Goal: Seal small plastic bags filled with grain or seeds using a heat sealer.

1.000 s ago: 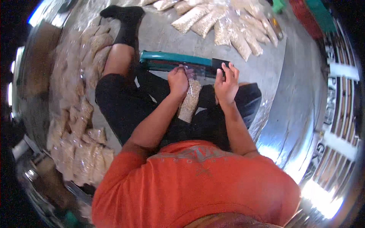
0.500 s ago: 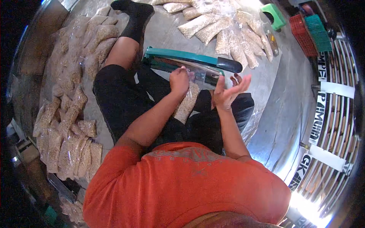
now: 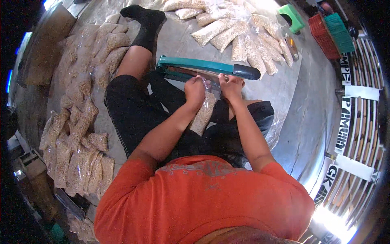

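Observation:
A clear plastic bag (image 3: 204, 116) filled with pale grains or beans slants across my lap, its top end toward the teal hand sealer (image 3: 191, 62). My left hand (image 3: 195, 91) is closed around the gathered plastic near the bag's top. My right hand (image 3: 231, 87) is at the right side of that loose plastic, fingers bent and pressed onto its edge, just below the sealer's black handle (image 3: 246, 72). The sealer's arm is raised above its base, which is partly hidden by my hands. My right fingertips are partly hidden under the handle.
Many filled bags (image 3: 79, 122) lie heaped on the floor to the left. More filled bags (image 3: 243, 38) fan out at the far right, beyond the sealer. A green plastic object (image 3: 291, 18) and red and teal baskets (image 3: 325, 34) stand farther right, near a slatted rack (image 3: 361, 118).
My right hand has come down and left from an open, raised pose beside the handle to the bag's loose top. My left hand keeps its hold on the bag.

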The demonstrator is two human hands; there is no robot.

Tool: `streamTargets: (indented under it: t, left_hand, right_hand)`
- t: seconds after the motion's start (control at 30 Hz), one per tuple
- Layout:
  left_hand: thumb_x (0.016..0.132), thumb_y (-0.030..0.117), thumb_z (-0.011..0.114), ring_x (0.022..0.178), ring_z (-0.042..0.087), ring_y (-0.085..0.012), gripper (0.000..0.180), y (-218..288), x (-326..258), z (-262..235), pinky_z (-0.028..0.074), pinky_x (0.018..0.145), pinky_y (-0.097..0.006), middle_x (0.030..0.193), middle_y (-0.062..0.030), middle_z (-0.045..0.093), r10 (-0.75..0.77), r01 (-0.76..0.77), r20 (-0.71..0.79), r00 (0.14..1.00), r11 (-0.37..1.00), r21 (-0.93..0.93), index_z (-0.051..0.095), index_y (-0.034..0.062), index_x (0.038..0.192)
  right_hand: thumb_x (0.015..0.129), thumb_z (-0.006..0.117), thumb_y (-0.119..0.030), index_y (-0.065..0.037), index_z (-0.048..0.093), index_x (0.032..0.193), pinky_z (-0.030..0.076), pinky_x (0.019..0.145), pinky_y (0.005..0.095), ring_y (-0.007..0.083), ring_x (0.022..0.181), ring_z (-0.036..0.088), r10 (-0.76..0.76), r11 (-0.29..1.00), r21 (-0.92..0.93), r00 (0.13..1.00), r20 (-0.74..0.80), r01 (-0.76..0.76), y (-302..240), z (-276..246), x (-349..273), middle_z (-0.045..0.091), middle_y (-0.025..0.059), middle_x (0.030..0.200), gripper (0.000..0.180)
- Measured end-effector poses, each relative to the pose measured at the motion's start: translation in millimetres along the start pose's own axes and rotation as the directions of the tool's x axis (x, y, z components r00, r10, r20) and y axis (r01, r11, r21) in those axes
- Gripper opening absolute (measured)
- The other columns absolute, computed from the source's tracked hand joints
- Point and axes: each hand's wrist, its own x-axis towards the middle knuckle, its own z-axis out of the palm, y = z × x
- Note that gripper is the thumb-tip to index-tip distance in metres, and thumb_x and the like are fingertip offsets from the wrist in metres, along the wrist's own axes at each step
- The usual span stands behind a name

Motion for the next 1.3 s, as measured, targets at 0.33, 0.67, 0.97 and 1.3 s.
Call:
streamTargets:
  t: [0.33,0.67,0.97,1.3]
  left_hand:
    - [0.111,0.023,0.048,0.082,0.072,-0.0225,0.033,29.9,-77.4,-2.9,0.061,0.076,-0.036,0.094,-0.0153,0.073,0.207,-0.181,0.229,0.951,0.975,-0.129,0.064,-0.0051,0.104]
    - [0.110,0.034,0.050,0.106,0.070,-0.0263,0.041,197.4,-199.6,-37.1,0.055,0.098,-0.039,0.116,-0.0189,0.071,0.341,-0.094,0.403,0.849,0.849,-0.521,0.059,-0.0037,0.123]
    - [0.081,0.084,0.057,0.142,0.045,-0.0384,0.110,73.4,-143.1,-132.7,0.029,0.122,-0.055,0.152,-0.0210,0.049,-0.066,0.514,0.520,0.852,0.300,-0.804,0.042,-0.0022,0.149]
    - [0.103,0.017,0.055,0.109,0.069,-0.0322,0.031,85.8,-110.5,-145.2,0.053,0.103,-0.049,0.120,-0.0164,0.069,0.094,0.043,0.155,0.983,0.709,-0.704,0.059,0.0004,0.129]
  right_hand:
    - [0.087,0.080,-0.020,-0.001,0.046,0.139,0.044,0.108,0.0392,0.0265,0.125,0.056,0.028,0.520,0.845,0.991,0.134,-0.129,-13.3,-71.7,-90.9,0.059,0.0163,0.130,0.065]
    - [0.068,0.096,-0.026,-0.004,0.043,0.151,0.045,0.112,0.0384,0.0248,0.134,0.054,-0.488,0.268,0.714,0.548,0.679,-0.646,-54.3,-138.6,-126.0,0.056,0.0112,0.146,0.101]
    - [0.089,0.079,-0.033,0.001,0.070,0.109,0.055,0.076,0.0315,0.0142,0.083,0.068,-0.307,0.534,0.617,0.547,0.779,-0.578,-150.9,-203.2,-126.2,0.073,0.0073,0.096,0.040]
    - [0.088,0.080,-0.030,0.001,0.069,0.117,0.052,0.084,0.0308,0.0149,0.090,0.066,-0.276,0.659,0.610,0.614,0.740,-0.440,-80.0,-196.1,-139.2,0.074,0.0056,0.105,0.044]
